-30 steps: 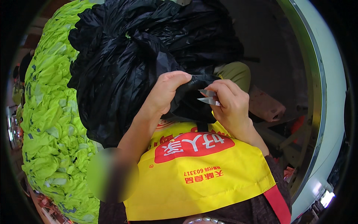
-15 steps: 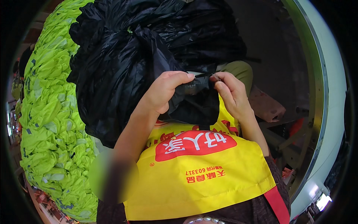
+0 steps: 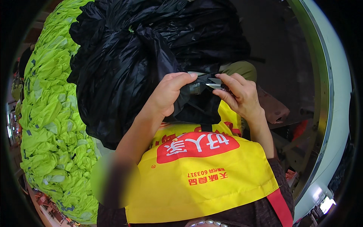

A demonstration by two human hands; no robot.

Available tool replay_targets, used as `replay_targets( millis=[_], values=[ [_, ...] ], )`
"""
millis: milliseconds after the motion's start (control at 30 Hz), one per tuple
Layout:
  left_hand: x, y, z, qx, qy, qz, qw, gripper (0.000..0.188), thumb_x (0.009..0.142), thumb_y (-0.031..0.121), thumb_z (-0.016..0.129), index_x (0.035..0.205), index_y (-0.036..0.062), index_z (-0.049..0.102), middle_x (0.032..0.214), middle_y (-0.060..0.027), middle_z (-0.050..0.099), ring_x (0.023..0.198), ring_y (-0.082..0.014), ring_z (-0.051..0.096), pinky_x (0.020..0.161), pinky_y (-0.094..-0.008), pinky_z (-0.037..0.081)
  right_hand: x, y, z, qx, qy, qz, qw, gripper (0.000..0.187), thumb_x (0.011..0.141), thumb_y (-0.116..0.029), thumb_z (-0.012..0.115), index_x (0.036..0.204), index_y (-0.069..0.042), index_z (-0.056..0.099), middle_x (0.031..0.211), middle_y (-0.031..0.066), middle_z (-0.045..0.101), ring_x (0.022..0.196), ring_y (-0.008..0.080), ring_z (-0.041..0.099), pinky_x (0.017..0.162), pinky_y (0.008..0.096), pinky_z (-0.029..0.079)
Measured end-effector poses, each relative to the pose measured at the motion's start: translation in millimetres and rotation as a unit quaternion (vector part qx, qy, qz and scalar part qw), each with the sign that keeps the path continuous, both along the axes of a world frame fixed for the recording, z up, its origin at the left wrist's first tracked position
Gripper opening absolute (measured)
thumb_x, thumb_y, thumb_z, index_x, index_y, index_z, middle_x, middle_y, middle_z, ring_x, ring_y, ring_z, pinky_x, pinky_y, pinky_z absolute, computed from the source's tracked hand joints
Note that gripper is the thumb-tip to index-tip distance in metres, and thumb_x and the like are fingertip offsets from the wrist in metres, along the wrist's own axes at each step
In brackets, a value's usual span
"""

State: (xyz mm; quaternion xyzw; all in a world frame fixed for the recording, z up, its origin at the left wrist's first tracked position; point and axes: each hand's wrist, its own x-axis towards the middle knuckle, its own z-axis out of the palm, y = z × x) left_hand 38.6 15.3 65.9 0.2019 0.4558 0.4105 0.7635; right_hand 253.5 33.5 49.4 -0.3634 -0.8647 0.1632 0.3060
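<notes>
My left hand (image 3: 165, 92) is closed, thumb on top, pinching the edge of a black cloth piece (image 3: 200, 108) above my lap. A pale pointed sliver (image 3: 196, 73) shows just past the thumb; its kind is unclear. A small shiny patch (image 3: 194, 89) lies on the cloth. Between the thumb and fingers of my right hand (image 3: 244, 94) is a pair of thread snips (image 3: 214, 86). Their two short silver blades stand apart and point left, toward the cloth edge. The snips' handle is hidden inside the hand.
A big heap of black shiny fabric (image 3: 117, 75) lies ahead and to the left. Bright green garments (image 3: 53, 125) are piled along the left. A yellow apron (image 3: 211, 162) covers my lap. A pale curved surface (image 3: 342, 94) with a metal edge runs along the right.
My right hand has turned and come off the cloth edge, and the snips' blades now show, spread apart. The left hand has stayed in place with its hold on the cloth.
</notes>
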Motion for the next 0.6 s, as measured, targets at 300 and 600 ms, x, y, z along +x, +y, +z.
replay_targets(
  millis=[300,600],
  values=[
    [3,0,-10,0.01,0.002,-0.009,1.0,0.019,0.083,0.018,0.061,0.09,0.0009,0.065,0.084,-0.0072,0.067,0.073,-0.0126,0.064,0.07,-0.0205,0.05,-7,0,2,0.0,-0.015,0.033,0.999,0.029,0.078,-0.026,0.066,0.097,-0.005,0.061,0.074,0.0075,0.058,0.057,0.0206,0.057,0.048,0.0285,0.044],
    [1,-2,-20,0.002,-0.012,-0.01,1.0,0.018,0.083,0.016,0.059,0.091,0.0003,0.065,0.085,-0.0086,0.067,0.074,-0.0137,0.064,0.07,-0.0226,0.051,-10,0,-7,-0.04,0.06,0.037,0.997,0.021,0.079,-0.022,0.066,0.088,-0.003,0.062,0.068,0.0078,0.057,0.056,0.0196,0.056,0.048,0.0276,0.042]
  ],
)
